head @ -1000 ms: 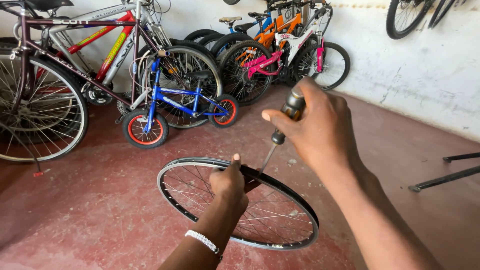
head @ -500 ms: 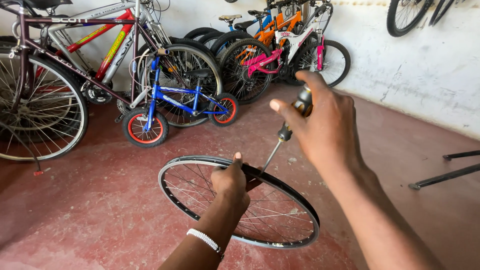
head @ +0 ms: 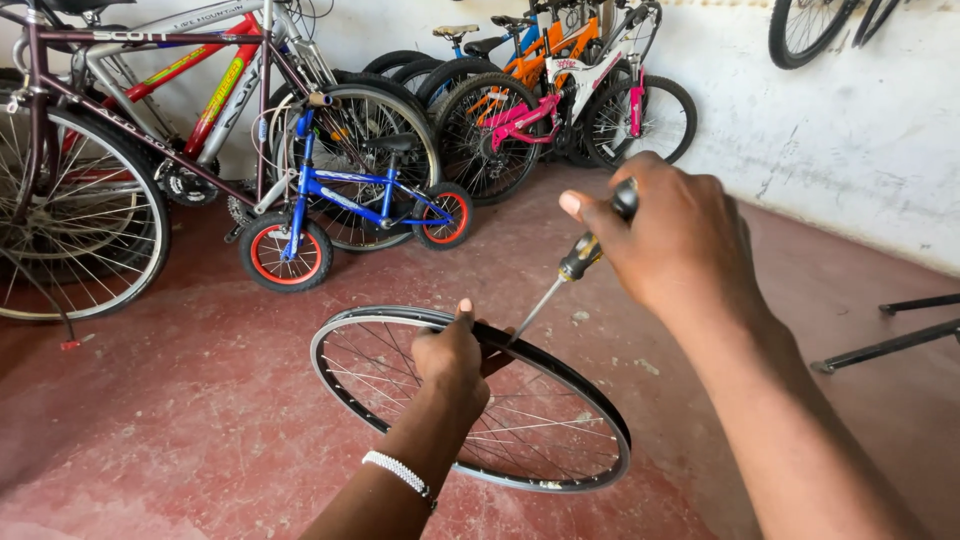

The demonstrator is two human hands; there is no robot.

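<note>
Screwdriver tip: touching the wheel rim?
Cannot tell. In the head view the screwdriver shaft runs down to the wheel rim, but its tip ends by the left hand, which hides any contact.

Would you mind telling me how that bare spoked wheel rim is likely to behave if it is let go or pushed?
The wheel rim would probably feel stiff and light for its size: thin metal hoop, fine spokes, no tyre. The left hand alone steadies it near its top edge, so it may tip flat if released. Being round, it could roll across the smooth red floor.

Head cam, downward, close on hands (head: 455,355)
</note>
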